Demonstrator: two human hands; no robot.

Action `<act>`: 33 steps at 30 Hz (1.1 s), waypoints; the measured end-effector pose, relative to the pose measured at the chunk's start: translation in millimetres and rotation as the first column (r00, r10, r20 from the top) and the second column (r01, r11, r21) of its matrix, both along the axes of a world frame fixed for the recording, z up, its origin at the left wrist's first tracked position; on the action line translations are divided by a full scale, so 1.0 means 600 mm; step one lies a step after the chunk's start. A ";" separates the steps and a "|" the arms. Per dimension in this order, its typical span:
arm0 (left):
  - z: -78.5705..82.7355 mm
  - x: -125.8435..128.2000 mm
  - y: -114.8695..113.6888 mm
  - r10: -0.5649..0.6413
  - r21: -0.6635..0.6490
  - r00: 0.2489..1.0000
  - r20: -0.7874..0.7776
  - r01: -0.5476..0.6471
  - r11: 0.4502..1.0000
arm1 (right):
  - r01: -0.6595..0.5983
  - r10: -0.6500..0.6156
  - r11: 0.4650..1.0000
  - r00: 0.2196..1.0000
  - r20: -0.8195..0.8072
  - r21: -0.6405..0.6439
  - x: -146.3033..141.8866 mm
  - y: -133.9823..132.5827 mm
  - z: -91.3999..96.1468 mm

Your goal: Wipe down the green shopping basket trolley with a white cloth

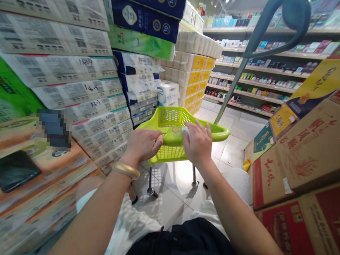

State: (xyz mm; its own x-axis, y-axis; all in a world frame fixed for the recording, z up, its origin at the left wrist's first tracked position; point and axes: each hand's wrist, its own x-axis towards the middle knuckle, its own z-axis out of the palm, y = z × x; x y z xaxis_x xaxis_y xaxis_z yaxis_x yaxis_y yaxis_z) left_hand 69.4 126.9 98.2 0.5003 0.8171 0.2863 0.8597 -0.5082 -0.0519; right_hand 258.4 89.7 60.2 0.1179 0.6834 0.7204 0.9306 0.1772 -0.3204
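A lime-green rolling shopping basket (171, 153) stands on wheels in front of me. My left hand (145, 144) is closed round the near left part of its rim, thumb on top; a gold bangle (126, 170) sits on that wrist. My right hand (198, 142) rests over the near rim to the right, fingers bent, with a small white tissue-like piece (186, 131) pressed beneath them. Beside that piece, a worn pale label (176, 132) shows on the rim. The basket's long grey pull handle (237, 76) rises up to the right.
Stacked paper packs (95, 106) rise on the left, with a black phone-like slab (13, 170) lying on an orange pack. Cardboard cartons (308, 152) line the right side. Stocked shelves (258, 65) stand at the back, beyond the tiled floor (232, 147).
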 end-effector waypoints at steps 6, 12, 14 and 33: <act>0.001 -0.002 0.000 0.005 0.008 1.000 -0.016 -0.005 1.000 | 0.182 -0.186 0.982 0.974 -0.127 -0.039 0.090 0.007 -0.009; -0.001 0.005 -0.004 -0.005 0.005 1.000 0.012 0.005 1.000 | 0.073 -0.075 0.997 0.992 -0.104 -0.031 0.022 0.004 0.005; -0.003 0.007 -0.003 -0.007 0.013 1.000 0.009 0.007 1.000 | -0.011 0.008 0.998 0.999 -0.042 -0.065 -0.021 0.001 0.015; -0.002 0.008 -0.005 0.013 0.015 1.000 -0.021 -0.012 1.000 | 0.170 -0.181 0.973 0.982 -0.059 -0.156 0.059 0.012 0.015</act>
